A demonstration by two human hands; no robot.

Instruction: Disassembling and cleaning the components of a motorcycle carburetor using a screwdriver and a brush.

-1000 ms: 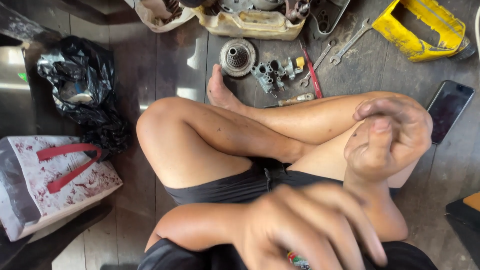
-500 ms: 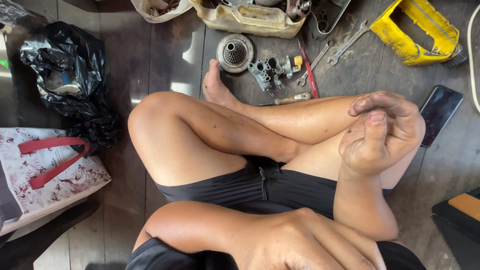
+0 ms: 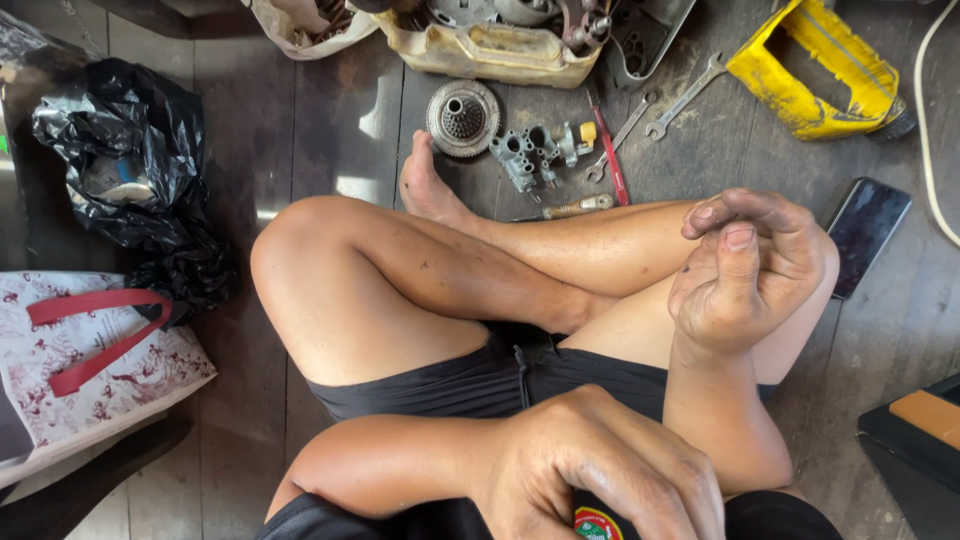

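**Dark plank floor, cross-legged sitter, hands off the parts**

Dark wooden floorboards (image 3: 310,110) fill the view, with a person sitting cross-legged on them in black shorts — one bare foot (image 3: 425,185) pointing toward a scatter of engine parts. Taking the round toothed metal disc (image 3: 463,118) as the landmark: the foot lies just below and left of it, close but apart. Right of the disc sits a small grey carburettor-like casting (image 3: 535,155), then a red-handled tool (image 3: 608,160) and two open-ended wrenches (image 3: 670,105). Above the disc stands a grimy cream-coloured tank (image 3: 490,50); far right of it lies a yellow housing (image 3: 810,70). Below and right of the disc, a short screwdriver (image 3: 575,208) rests just beside the shin.

The right hand (image 3: 745,265) is raised over the right knee, well below and right of the disc, fingers curled loosely inward with the thumb up — whether anything small is pinched inside cannot be told. A dark phone (image 3: 868,232) lies on the floor just right of that hand. The left hand (image 3: 610,470) rests low in the lap, fingers spread and draped downward, holding nothing visible.

Far left of the disc sit a crumpled black plastic bag (image 3: 125,180) and, below it, a patterned white bag with red handles (image 3: 95,360).
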